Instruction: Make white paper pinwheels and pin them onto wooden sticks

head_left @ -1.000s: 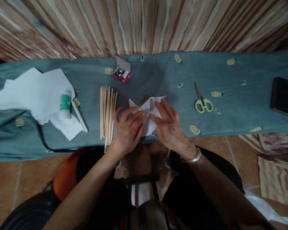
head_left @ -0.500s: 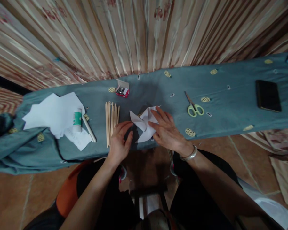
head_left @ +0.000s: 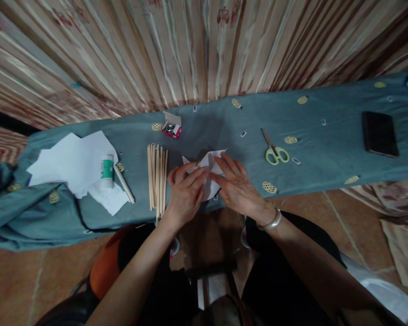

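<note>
Lying near front edge of table (head_left: 319, 158), folded white paper (head_left: 210, 189) is being steadied by spread right hand (head_left: 238, 188), presumably against unfolding; left hand (head_left: 187, 190) touching, grip unclear.

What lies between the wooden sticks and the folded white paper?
The left hand, its fingers over the paper, plus teal tablecloth; the head view shows this.

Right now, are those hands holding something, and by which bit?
The left hand and right hand touch the folded white paper near its middle; whether they grip or just press it, I can't tell.
</note>
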A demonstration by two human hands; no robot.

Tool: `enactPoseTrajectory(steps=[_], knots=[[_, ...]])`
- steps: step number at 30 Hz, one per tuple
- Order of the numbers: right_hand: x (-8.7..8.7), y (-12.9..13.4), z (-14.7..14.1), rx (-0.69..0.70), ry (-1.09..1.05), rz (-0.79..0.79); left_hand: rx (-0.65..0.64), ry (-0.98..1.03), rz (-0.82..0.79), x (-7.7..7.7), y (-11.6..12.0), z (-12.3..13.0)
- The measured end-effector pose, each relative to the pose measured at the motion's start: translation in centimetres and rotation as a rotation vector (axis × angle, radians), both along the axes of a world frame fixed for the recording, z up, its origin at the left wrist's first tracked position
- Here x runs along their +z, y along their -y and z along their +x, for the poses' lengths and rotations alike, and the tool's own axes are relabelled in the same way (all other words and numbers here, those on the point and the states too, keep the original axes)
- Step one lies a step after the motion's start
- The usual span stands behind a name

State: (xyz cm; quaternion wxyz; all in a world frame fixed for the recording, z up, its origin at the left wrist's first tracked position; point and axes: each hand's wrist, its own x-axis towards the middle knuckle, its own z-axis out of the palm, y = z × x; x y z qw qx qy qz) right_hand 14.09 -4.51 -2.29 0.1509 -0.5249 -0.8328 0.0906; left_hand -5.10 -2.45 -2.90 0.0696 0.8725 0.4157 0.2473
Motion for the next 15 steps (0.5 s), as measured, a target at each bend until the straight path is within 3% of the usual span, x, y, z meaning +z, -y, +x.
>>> enactPoseTrajectory(steps=[7, 15], knots=[[-0.3, 0.0, 0.0, -0.022, 0.041, 0.005, -0.039, -0.038, -0.083, -1.1, -0.4, 1.1], [-0.1, -0.2, -0.6, -0.056, 0.102, 0.004, -0.043, -0.041, -0.037, -1.3, -0.8, 1.2]])
